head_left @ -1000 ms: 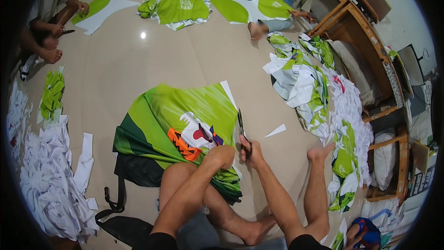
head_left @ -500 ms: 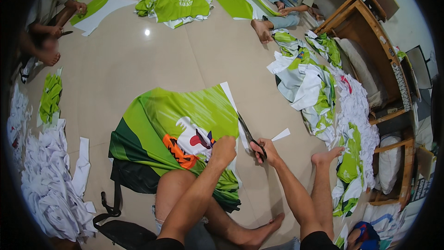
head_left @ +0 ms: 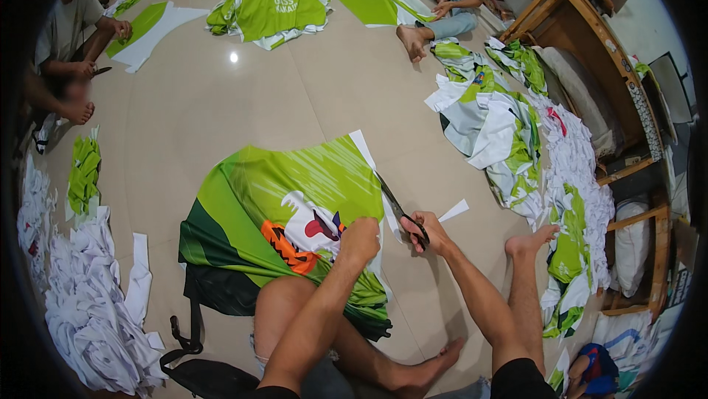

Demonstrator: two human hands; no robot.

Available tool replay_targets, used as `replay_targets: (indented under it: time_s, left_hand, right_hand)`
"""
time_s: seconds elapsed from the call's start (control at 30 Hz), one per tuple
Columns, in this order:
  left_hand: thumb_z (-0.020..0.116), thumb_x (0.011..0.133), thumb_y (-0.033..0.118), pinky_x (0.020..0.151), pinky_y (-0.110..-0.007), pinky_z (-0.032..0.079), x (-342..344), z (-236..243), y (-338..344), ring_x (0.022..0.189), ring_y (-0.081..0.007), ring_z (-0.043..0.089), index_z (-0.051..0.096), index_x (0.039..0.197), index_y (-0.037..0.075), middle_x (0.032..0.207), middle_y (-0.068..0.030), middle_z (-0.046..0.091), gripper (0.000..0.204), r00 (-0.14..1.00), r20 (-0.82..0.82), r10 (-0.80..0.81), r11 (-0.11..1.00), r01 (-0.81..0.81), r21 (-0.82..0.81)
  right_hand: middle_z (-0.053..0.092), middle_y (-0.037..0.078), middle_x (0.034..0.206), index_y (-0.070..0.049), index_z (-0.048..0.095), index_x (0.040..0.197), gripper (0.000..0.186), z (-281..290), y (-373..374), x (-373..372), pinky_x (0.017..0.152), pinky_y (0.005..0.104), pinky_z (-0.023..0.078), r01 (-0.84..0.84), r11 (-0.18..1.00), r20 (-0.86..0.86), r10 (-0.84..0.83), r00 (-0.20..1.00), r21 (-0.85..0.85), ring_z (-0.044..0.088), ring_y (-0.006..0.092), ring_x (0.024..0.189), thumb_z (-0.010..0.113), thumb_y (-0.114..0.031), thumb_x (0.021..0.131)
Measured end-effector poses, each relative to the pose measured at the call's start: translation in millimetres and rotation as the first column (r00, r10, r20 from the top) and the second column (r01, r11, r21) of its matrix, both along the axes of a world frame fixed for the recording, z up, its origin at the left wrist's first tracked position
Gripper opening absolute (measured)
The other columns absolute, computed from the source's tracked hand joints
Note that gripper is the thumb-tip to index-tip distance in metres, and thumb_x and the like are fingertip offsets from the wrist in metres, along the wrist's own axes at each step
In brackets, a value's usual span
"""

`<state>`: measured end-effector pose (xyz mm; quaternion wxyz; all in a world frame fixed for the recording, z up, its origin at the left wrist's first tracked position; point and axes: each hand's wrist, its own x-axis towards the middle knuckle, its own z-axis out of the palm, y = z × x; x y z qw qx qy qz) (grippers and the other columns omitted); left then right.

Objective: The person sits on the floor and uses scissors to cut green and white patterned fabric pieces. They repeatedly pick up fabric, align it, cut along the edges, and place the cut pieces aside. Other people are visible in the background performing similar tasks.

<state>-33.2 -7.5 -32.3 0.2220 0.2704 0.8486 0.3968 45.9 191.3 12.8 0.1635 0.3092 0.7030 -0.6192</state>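
A green printed fabric piece (head_left: 324, 178), with a white and orange cartoon figure and dark green bands, lies across the floor and over my knee. My left hand (head_left: 359, 240) is closed on its right side, near the figure. Black-handled scissors (head_left: 396, 207) are held in my right hand (head_left: 429, 231), fingers wrapped round the handles. Their blades point up and left along the fabric's right edge, at the white border strip (head_left: 358, 144), which hangs partly free below. How far apart the blades stand is hard to tell. A small white scrap (head_left: 454, 210) lies just right of my right hand.
White cloth scraps (head_left: 92, 310) heap up at the left. Green and white pieces (head_left: 494, 130) lie along the right, beside a wooden shelf (head_left: 612, 52). A bundle of green cloth (head_left: 276, 8) sits farther off. Two people sit at the far left and far right. A black bag (head_left: 210, 377) lies near my leg.
The whole view has shifted slightly. My hands keep nearly the same places on the fabric and scissors. The far-right person's hand has moved over the cloth there.
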Motion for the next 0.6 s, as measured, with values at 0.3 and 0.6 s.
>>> replay_targets:
  time_s: [0.3, 0.6]
  left_hand:
    - [0.065, 0.074, 0.002, 0.078, -0.048, 0.054, 0, 2, -4, 0.090, -0.0397, 0.068, 0.070, 0.087, 0.002, 0.089, -0.0207, 0.070, 0.014, 1.000, -0.008, -0.012, 1.000, 0.012, 0.006]
    - [0.065, 0.074, 0.002, 0.078, -0.048, 0.055, 0, 8, -2, 0.090, -0.0393, 0.068, 0.070, 0.088, 0.003, 0.091, -0.0203, 0.070, 0.015, 1.000, 0.015, -0.019, 1.000, 0.019, -0.021]
  right_hand:
    - [0.054, 0.003, 0.058, -0.001, 0.055, 0.086, 0.061, 5, 3, 2, 0.038, 0.0259, 0.041, -0.021, 1.000, 0.035, 0.020, 0.999, 0.003, 0.051, 0.0110, 0.041, 0.083, -0.055, 0.076]
    - [0.054, 0.003, 0.059, 0.000, 0.056, 0.090, 0.061, 2, 5, -7, 0.038, 0.0269, 0.040, -0.032, 0.999, 0.007, 0.032, 0.999, -0.012, 0.050, 0.0107, 0.041, 0.084, -0.051, 0.076]
